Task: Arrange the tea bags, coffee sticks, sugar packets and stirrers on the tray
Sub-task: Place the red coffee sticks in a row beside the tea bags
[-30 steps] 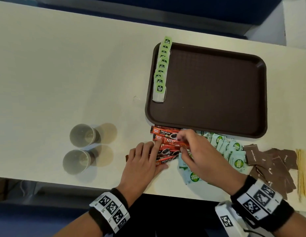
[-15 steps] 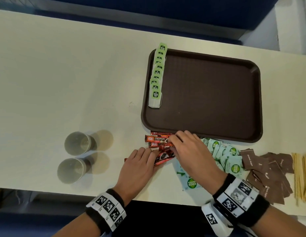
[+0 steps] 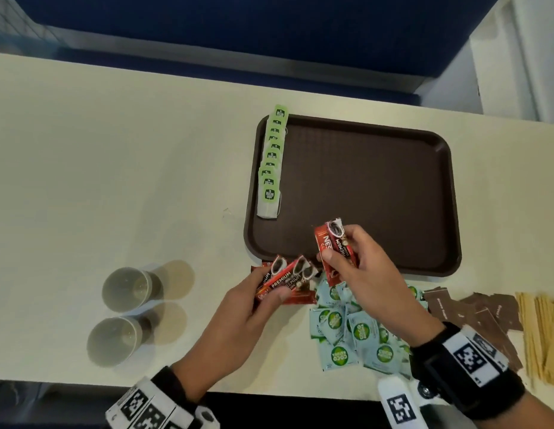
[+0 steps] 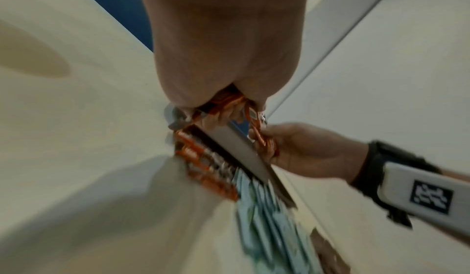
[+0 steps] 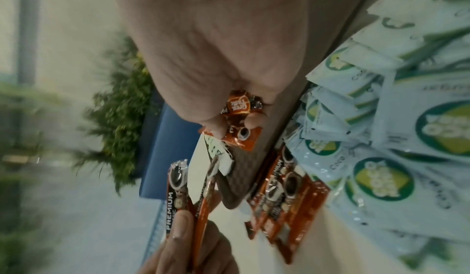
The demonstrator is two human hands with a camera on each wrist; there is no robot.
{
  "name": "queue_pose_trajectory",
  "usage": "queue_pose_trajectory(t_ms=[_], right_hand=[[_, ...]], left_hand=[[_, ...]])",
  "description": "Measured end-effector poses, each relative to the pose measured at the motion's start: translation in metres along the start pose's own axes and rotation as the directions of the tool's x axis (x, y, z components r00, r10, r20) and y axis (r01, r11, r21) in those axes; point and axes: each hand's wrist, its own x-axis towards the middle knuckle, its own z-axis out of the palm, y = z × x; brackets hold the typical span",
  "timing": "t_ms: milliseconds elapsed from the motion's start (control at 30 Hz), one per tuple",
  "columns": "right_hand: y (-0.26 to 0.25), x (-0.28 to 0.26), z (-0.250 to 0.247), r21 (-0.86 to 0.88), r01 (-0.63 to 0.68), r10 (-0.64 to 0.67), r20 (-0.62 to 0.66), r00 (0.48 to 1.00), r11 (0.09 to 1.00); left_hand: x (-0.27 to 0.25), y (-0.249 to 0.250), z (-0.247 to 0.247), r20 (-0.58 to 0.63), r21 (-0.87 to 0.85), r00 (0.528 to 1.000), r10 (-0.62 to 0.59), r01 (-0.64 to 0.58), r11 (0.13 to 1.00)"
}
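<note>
A brown tray (image 3: pixel 378 193) lies on the table with a row of green tea bags (image 3: pixel 271 162) along its left rim. My right hand (image 3: pixel 359 267) grips a few red coffee sticks (image 3: pixel 333 246) upright over the tray's near edge. My left hand (image 3: pixel 254 301) grips another bunch of coffee sticks (image 3: pixel 288 275) just left of it, lifted off the table. More coffee sticks (image 5: pixel 282 204) lie on the table below. Pale sugar packets (image 3: pixel 353 332) are heaped beneath my right wrist. Brown packets (image 3: pixel 473 311) and wooden stirrers (image 3: pixel 542 335) lie at the right.
Two grey paper cups (image 3: pixel 127 289) (image 3: pixel 115 339) stand at the left near the table's front edge. A dark blue panel (image 3: pixel 238 32) runs behind the table. The table's front edge (image 3: pixel 84 382) is close to my wrists.
Both hands have picked up coffee sticks from the pile on the table. The right hand has risen toward the tray's near edge with its bunch; the left has lifted its own.
</note>
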Motion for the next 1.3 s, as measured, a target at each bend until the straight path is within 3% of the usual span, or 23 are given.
queue_pose_trajectory(t_ms=[100, 333, 567, 700, 767, 833, 900, 1100, 1200, 1300], right_hand=[[-0.009, 0.008, -0.008, 0.284, -0.085, 0.083, 0.019, 0.996, 0.955], [-0.022, 0.026, -0.015, 0.568, -0.130, 0.059, 0.141, 0.988, 0.813], [-0.033, 0.037, -0.026, 0.443, 0.045, -0.037, -0.027, 0.999, 0.895], [-0.033, 0.046, -0.033, 0.363, 0.056, -0.066, 0.016, 0.998, 0.930], [-0.030, 0.050, -0.036, 0.421, 0.021, -0.059, 0.078, 0.995, 0.907], [-0.029, 0.051, -0.040, 0.578, -0.072, -0.021, 0.152, 0.988, 0.813], [-0.025, 0.052, -0.045, 0.643, -0.096, 0.000, 0.147, 0.989, 0.760], [-0.018, 0.060, -0.060, 0.512, 0.008, -0.015, 0.009, 1.000, 0.859], [-0.021, 0.064, -0.063, 0.484, 0.023, -0.023, -0.005, 1.000, 0.875], [-0.024, 0.070, -0.062, 0.499, 0.021, -0.028, 0.008, 1.000, 0.866]], left_hand=[[0.021, 0.032, -0.003, -0.044, -0.120, 0.999, -0.016, 0.011, 0.993], [0.078, 0.078, 0.013, -0.131, -0.226, 0.991, 0.028, -0.057, 0.972], [0.108, 0.092, 0.032, -0.088, -0.118, 0.996, 0.032, -0.042, 0.992], [0.120, 0.092, 0.038, -0.205, -0.018, 0.979, 0.014, -0.018, 1.000], [0.123, 0.094, 0.042, -0.262, 0.000, 0.965, 0.029, -0.030, 1.000], [0.125, 0.096, 0.044, -0.277, -0.059, 0.961, 0.019, -0.036, 0.998], [0.125, 0.099, 0.042, -0.287, -0.138, 0.958, -0.004, -0.037, 0.990], [0.129, 0.113, 0.031, -0.197, -0.350, 0.978, -0.064, -0.010, 0.937], [0.134, 0.116, 0.032, -0.157, -0.307, 0.987, -0.034, -0.016, 0.952], [0.141, 0.112, 0.038, -0.208, -0.259, 0.977, -0.040, -0.016, 0.966]])
